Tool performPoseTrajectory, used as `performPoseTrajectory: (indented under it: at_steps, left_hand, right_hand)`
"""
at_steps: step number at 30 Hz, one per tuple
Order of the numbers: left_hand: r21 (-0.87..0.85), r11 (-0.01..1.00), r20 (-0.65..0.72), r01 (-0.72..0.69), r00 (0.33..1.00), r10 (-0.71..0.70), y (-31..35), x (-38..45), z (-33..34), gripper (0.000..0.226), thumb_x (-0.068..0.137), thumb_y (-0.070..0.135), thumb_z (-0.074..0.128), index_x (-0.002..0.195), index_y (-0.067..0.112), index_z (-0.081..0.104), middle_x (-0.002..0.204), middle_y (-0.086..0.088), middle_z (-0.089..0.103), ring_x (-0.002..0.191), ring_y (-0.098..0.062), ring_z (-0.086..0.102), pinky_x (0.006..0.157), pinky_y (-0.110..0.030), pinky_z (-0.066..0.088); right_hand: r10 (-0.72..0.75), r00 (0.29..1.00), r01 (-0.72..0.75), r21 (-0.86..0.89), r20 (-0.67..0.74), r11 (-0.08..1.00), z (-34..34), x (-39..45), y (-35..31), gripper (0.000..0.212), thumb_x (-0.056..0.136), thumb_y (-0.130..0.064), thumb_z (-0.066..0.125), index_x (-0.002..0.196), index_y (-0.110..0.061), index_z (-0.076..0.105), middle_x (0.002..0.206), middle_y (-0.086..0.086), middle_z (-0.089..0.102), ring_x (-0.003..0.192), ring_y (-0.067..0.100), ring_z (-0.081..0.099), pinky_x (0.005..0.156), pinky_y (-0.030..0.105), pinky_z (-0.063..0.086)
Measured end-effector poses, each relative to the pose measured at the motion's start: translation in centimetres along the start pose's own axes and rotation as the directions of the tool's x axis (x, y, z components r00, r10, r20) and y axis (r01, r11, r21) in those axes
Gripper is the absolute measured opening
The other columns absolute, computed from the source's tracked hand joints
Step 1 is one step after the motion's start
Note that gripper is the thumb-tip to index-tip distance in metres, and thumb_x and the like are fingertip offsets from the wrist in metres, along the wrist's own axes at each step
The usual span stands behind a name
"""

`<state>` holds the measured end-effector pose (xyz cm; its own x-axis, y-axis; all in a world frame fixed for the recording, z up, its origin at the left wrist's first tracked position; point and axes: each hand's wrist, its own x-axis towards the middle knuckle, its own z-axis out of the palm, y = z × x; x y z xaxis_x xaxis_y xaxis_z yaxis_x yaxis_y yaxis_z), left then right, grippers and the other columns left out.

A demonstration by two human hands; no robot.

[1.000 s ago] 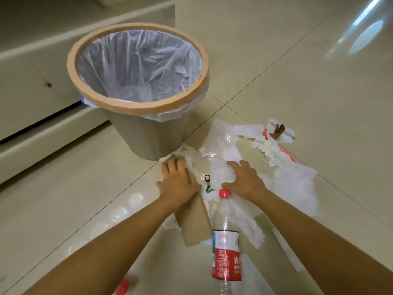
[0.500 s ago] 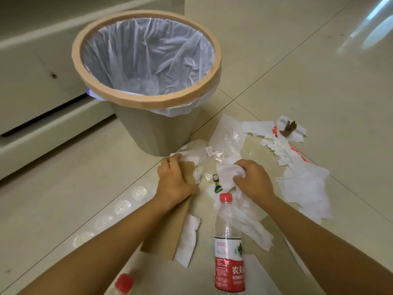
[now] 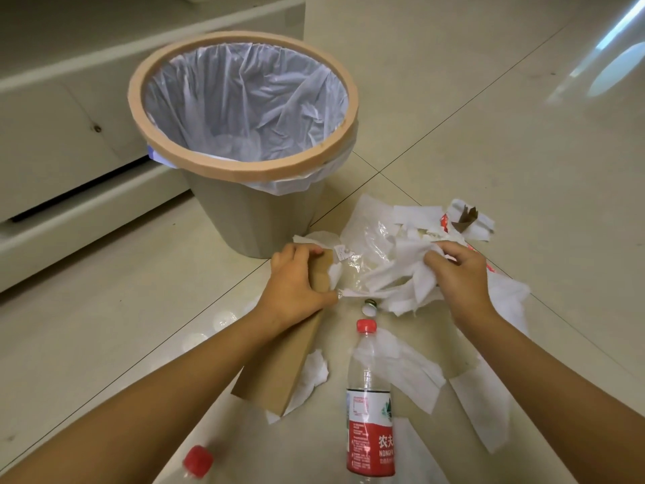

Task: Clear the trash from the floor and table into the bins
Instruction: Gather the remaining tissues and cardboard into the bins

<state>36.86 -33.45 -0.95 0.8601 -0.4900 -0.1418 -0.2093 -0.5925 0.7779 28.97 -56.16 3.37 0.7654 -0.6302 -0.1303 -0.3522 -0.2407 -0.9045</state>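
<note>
Floor point(image 3: 488, 99) of pale glossy tile, grout lines crossing just right of the bin point(image 3: 244, 218). Bin is grey w/ tan rim, lined w/ a white bag point(image 3: 244, 99), standing upright; a pale cabinet base point(image 3: 69, 134) runs behind it to the left.

Cardboard piece point(image 3: 279, 372), flat and brown, lies near the bin's base on the camera side, long axis running from the bin toward the camera and slightly left. Left hand point(image 3: 296, 284) is clamped over its far end, fingers curled round the edge.

Water bottle point(image 3: 370, 396), clear w/ red label and red cap, lies right of the cardboard, long axis roughly parallel to it, cap end pointing toward the bin.

Tissue wad point(image 3: 401, 274) sits right of the bin's base; right hand point(image 3: 457, 274) is closed on it, bunching it w/ clear plastic film point(image 3: 366, 232). More tissue scraps point(image 3: 481, 413) lie scattered farther from the bin.

Second red cap point(image 3: 198, 461) shows at the bottom edge, blurred. Small bottle cap point(image 3: 369, 306) lies between the wad and the bottle.
</note>
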Motion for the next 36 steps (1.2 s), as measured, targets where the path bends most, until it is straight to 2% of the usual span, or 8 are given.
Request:
performPoseTrajectory:
  at_steps: [7,10,15,19,23,27,31,36]
  left_hand:
    - [0.029,0.999,0.012,-0.022,1.0,0.022,1.7,-0.7,-1.8,0.067,0.07,0.033,0.077,0.129,0.026,0.047,0.125,0.005,0.039,0.115,-0.013,0.03,0.092,-0.02,0.029]
    - [0.045,0.998,-0.008,-0.041,0.999,0.041,2.4,-1.4,-2.9,0.066,0.069,0.032,0.078,0.128,0.027,0.048,0.124,0.005,0.04,0.112,-0.011,0.03,0.09,-0.019,0.029]
    - [0.064,0.992,-0.016,-0.111,0.994,0.112,4.4,-2.8,-4.8,0.066,0.068,0.033,0.079,0.126,0.028,0.048,0.118,0.01,0.04,0.111,-0.011,0.031,0.087,-0.017,0.03]
    - [0.12,0.963,0.011,-0.243,0.97,0.243,7.8,-3.2,-5.8,0.079,0.062,0.041,0.074,0.133,0.028,0.042,0.124,0.008,0.04,0.114,-0.014,0.033,0.095,-0.025,0.038]
    - [0.046,0.934,-0.122,-0.355,0.926,0.358,11.7,-2.2,-8.2,0.069,0.06,0.038,0.077,0.123,0.029,0.052,0.127,0.007,0.042,0.121,-0.018,0.032,0.096,-0.025,0.035]
    - [0.064,0.939,-0.296,-0.337,0.892,0.341,14.7,-0.4,-12.6,0.06,0.063,0.032,0.079,0.117,0.023,0.054,0.121,0.004,0.044,0.117,-0.02,0.032,0.092,-0.027,0.037]
    - [0.129,0.933,-0.405,-0.335,0.841,0.358,15.9,1.6,-16.7,0.056,0.065,0.032,0.077,0.115,0.022,0.055,0.114,0.003,0.046,0.109,-0.02,0.037,0.085,-0.027,0.037]
    - [0.143,0.966,-0.554,-0.213,0.792,0.257,15.6,4.7,-20.8,0.055,0.068,0.03,0.078,0.119,0.023,0.055,0.11,0.005,0.04,0.106,-0.016,0.028,0.085,-0.02,0.029]
  right_hand:
    - [-0.13,0.991,0.127,0.056,0.044,0.99,-0.5,-0.5,-3.9,0.044,0.082,0.002,0.052,0.046,-0.021,0.042,0.048,-0.013,0.034,0.049,0.006,0.031,0.047,0.016,0.027]
    - [-0.177,0.984,0.175,0.05,0.031,0.983,-0.4,-1.0,-5.6,0.045,0.082,0.002,0.051,0.046,-0.018,0.034,0.048,-0.011,0.026,0.049,0.006,0.024,0.046,0.016,0.022]
    - [-0.231,0.973,0.229,0.09,0.014,0.969,0.0,-1.4,-8.6,0.019,0.082,0.0,0.05,0.071,0.016,0.049,0.064,0.011,0.037,0.06,0.02,0.035,0.054,0.026,0.029]
    - [-0.278,0.961,0.272,0.173,0.012,0.947,1.1,-1.4,-12.7,0.022,0.08,0.0,0.051,0.066,0.016,0.045,0.064,0.012,0.034,0.059,0.022,0.03,0.051,0.025,0.026]
    - [-0.347,0.938,0.329,0.294,0.011,0.898,2.9,-0.3,-18.2,0.024,0.08,-0.002,0.054,0.067,0.017,0.045,0.067,0.013,0.036,0.062,0.023,0.033,0.053,0.03,0.03]
    - [-0.392,0.92,0.366,0.394,-0.015,0.843,4.5,0.8,-23.1,0.018,0.081,-0.002,0.055,0.073,0.015,0.055,0.069,0.014,0.045,0.062,0.024,0.047,0.051,0.03,0.043]
    - [-0.384,0.923,0.347,0.508,-0.035,0.788,6.2,1.4,-26.5,0.025,0.079,0.001,0.054,0.056,-0.009,0.056,0.058,0.005,0.05,0.057,0.02,0.055,0.054,0.031,0.054]
    - [-0.304,0.948,0.3,0.593,-0.097,0.747,8.6,3.1,-28.4,0.021,0.077,0.002,0.057,0.059,-0.008,0.058,0.067,0.011,0.052,0.061,0.02,0.056,0.061,0.036,0.059]
